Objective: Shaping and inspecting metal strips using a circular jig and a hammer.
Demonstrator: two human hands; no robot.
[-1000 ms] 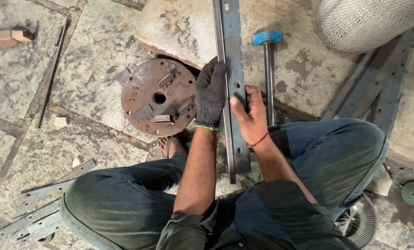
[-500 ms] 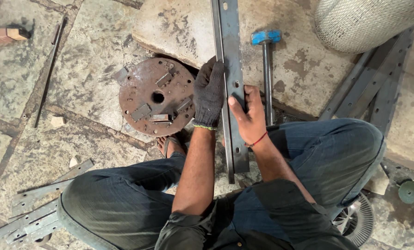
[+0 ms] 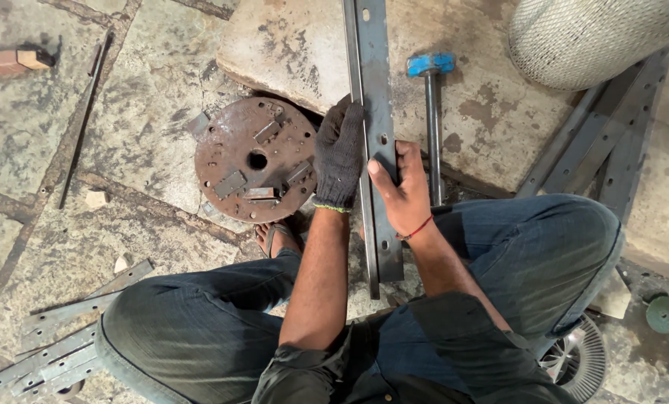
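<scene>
Grey slotted steel bar (image 3: 377,142) lies clamped by both grips: gloved left hand (image 3: 339,157) at nine o'clock, bare right hand (image 3: 399,191) at three. Rusty disc (image 3: 256,159) crowds its left; blue-headed hammer (image 3: 431,112) lies right.

Looks like a metalworking shop, probably outdoors-ish. Stone floor (image 3: 125,135), steel angle bars (image 3: 611,150), a rusty disc (image 3: 256,158), a hammer (image 3: 431,112) lying around.

Soft, even daylight falls on the stone floor (image 3: 125,135); shadows are faint and short. No glare. The view is sharp throughout, with slight wide-angle bending at the edges.
</scene>
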